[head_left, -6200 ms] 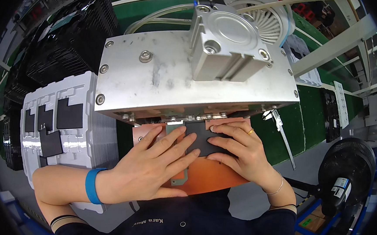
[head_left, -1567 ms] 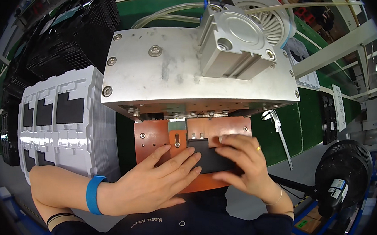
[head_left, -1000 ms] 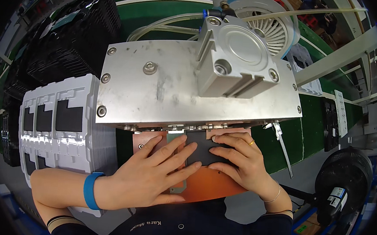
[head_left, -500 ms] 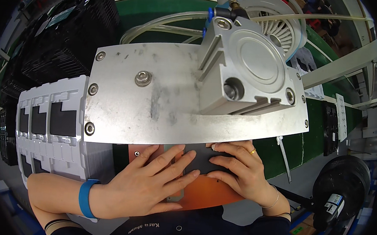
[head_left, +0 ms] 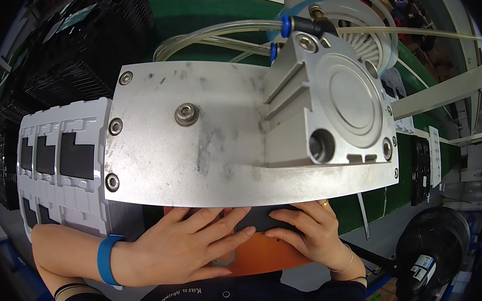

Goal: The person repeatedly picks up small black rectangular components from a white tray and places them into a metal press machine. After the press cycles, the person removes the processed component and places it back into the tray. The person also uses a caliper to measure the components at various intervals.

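A dark grey flat panel (head_left: 256,218) lies on an orange base plate (head_left: 270,254), partly under the front edge of a silver metal plate (head_left: 151,150). My left hand (head_left: 186,247), with a blue band on its wrist, rests with fingers spread across the fixture and the panel's left side; its fingertips reach the metal plate's edge. On the other side, my right hand (head_left: 315,229) has its bent fingers and thumb on the panel's right end. The metal plate hides the panel's far part and some fingertips. A square pneumatic cylinder (head_left: 349,102) is mounted on the metal plate.
White trays (head_left: 67,113) holding dark panels are stacked at left, with black trays (head_left: 86,44) behind. Clear air hoses (head_left: 216,28) run to the cylinder. A fan (head_left: 366,44) stands behind it on the green table (head_left: 206,5). A black round device (head_left: 433,242) is at right.
The view has shifted, so the metal plate and cylinder appear lower and cover more of the panel and fingers. Both hands stay at nearly the same places on the panel and fixture.
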Motion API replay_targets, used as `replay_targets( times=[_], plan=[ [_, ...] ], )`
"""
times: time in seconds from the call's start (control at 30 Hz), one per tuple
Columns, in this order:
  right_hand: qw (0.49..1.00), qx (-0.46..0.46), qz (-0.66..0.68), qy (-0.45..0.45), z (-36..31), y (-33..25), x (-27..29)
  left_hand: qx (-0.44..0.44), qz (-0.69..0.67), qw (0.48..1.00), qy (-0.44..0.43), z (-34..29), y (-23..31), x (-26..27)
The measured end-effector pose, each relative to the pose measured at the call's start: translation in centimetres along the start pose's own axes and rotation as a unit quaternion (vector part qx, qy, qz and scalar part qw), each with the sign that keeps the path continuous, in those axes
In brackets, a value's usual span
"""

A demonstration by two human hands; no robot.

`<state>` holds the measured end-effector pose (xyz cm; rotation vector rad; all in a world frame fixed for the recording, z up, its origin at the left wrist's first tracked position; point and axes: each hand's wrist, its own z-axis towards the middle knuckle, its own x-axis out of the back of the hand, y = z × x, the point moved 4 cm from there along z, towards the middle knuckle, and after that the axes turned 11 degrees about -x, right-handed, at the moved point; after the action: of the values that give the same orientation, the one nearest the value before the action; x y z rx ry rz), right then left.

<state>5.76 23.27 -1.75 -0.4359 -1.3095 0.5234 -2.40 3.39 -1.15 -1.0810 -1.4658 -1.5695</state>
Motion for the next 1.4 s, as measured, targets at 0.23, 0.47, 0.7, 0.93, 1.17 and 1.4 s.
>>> replay_targets(
  times=[0.23,0.47,0.7,0.93,1.17,1.4],
  plan=[
    [1.0,0.004,-0.015,-0.004,0.0,0.1,0.0,0.005,-0.016,1.0,0.002,-0.2,0.0,-0.2],
    [1.0,-0.004,-0.012,-0.002,-0.3,0.2,-0.1,-0.006,-0.004,0.999,0.045,0.1,-0.1,1.0],
    [1.0,-0.017,-0.012,-0.011,-0.5,0.3,-0.2,-0.005,-0.013,0.999,0.046,0.1,-0.1,1.1],
    [1.0,-0.022,-0.001,-0.014,-0.4,0.3,-0.1,-0.005,-0.008,0.999,0.038,0.2,-0.1,1.3],
    [1.0,-0.006,0.003,-0.005,-0.2,0.2,0.0,0.011,-0.021,1.0,-0.01,-0.1,0.1,0.1],
    [1.0,-0.011,0.011,-0.015,-0.1,0.2,-0.1,0.007,-0.001,1.0,0.003,0.1,0.1,0.4]
  ],
)
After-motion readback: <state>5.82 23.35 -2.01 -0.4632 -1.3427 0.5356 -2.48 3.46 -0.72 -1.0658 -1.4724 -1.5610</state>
